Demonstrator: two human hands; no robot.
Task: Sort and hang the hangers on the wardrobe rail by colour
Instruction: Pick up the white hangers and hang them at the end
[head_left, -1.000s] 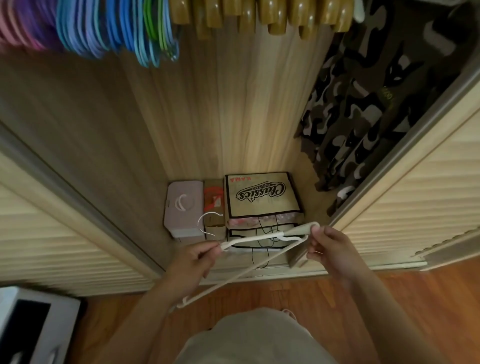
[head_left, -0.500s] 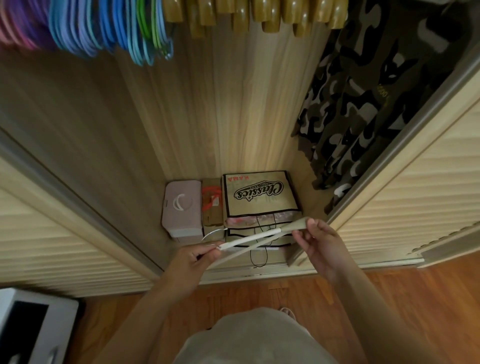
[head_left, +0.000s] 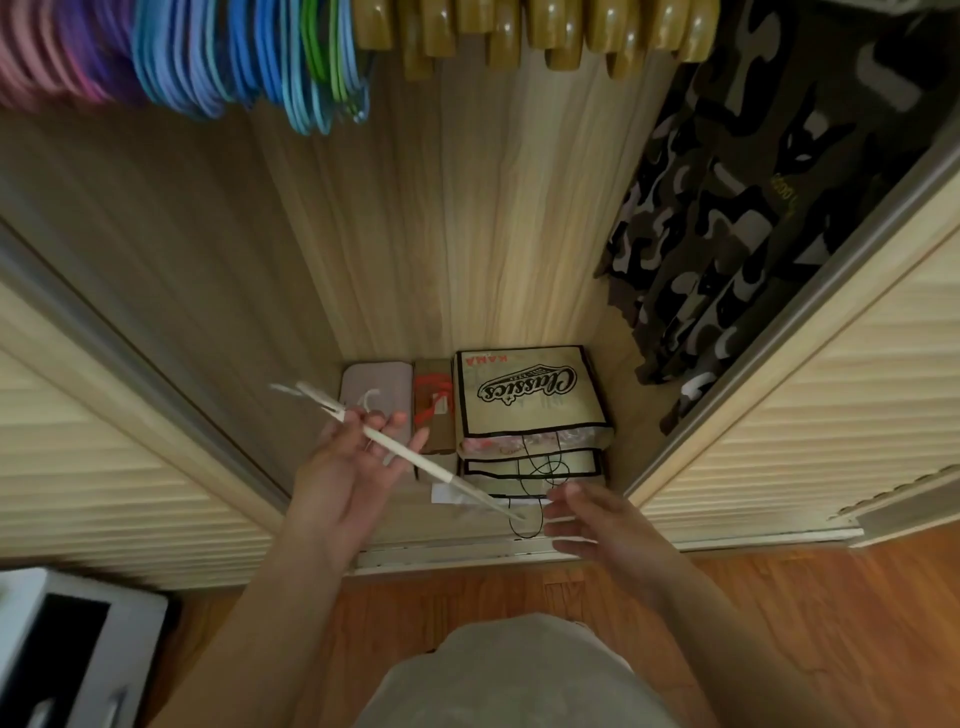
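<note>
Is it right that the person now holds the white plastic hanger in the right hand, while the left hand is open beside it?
Not quite: in the head view the left hand holds the white plastic hanger, and the right hand is open beside it.

the middle of the frame is open wardrobe back panel (head_left: 426, 234), free to reach through. along the top edge hang coloured hangers (head_left: 218, 67) at upper left and wooden hangers (head_left: 545, 41) at upper centre. a camouflage garment (head_left: 737, 218) fills the upper right. boxes and a printed bag (head_left: 524, 395) crowd the floor at lower centre. louvred doors (head_left: 810, 405) close in both sides.
</note>
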